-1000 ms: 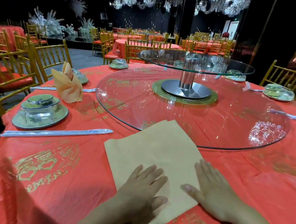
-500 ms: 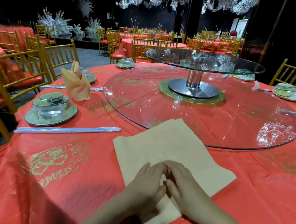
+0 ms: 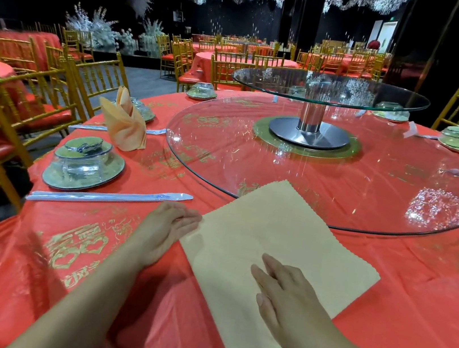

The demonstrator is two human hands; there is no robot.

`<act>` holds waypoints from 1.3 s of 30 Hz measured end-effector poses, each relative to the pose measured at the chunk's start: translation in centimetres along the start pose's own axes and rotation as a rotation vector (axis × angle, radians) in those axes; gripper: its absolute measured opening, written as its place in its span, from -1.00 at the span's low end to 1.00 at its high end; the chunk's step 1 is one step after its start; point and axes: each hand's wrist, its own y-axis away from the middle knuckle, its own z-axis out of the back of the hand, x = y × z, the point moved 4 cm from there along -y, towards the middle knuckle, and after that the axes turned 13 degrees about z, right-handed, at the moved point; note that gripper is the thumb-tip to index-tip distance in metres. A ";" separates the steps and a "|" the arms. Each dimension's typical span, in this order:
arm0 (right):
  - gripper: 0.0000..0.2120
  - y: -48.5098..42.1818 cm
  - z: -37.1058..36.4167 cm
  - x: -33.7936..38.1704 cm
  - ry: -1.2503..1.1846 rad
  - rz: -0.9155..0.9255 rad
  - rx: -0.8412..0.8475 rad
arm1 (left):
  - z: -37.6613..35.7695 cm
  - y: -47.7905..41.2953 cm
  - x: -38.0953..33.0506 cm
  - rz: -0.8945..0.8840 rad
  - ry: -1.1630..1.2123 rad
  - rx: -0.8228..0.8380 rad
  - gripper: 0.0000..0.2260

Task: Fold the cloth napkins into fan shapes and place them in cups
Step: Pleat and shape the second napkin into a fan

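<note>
Little of the task was judged done. One napkin (image 3: 280,247) was laid flat and unpleated on the red tablecloth (image 3: 88,272), just before the person, with its far corner reaching under the rim of the glass turntable (image 3: 326,173); no fan fold was seen in it, and no cup was seen beside it. A second, folded napkin (image 3: 124,125) was stood upright at a setting further along on the left, though whether a cup held it could not be made out. The pleating, the shaping into a fan and the placing in a cup were therefore reckoned still to be done for the flat one. The left hand (image 3: 167,231) was laid on its side on the tablecloth, fingers loosely bent, with the tips brought to the napkin's left corner; whether that corner was pinched or merely touched could not be told. The right hand (image 3: 290,299) was spread flat, fingers straight and close together, and was pressed palm down on the near half of the napkin, nothing being held in it.
</note>
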 end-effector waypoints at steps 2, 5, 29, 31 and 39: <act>-0.52 0.0 0.1 -0.1 -0.014 -0.015 0.032 | 0.6 -0.5 -0.6 -0.042 -0.154 -0.054 -0.89; -0.52 -0.1 0.1 -0.3 -0.062 -0.022 0.073 | 0.6 0.5 -1.7 -0.322 -0.643 -0.055 -0.81; -0.71 5.0 6.0 -7.4 -0.075 0.170 -0.001 | -1.9 2.0 -1.3 -0.601 -1.710 0.378 -0.58; -0.60 4.7 6.1 -7.7 -0.109 0.088 -0.073 | -1.4 1.5 -1.6 -0.490 -1.539 0.345 -0.61; -0.71 2.6 5.0 -10.0 -0.166 -0.382 -0.145 | -2.7 -1.6 -1.4 -0.408 -1.395 0.021 -0.82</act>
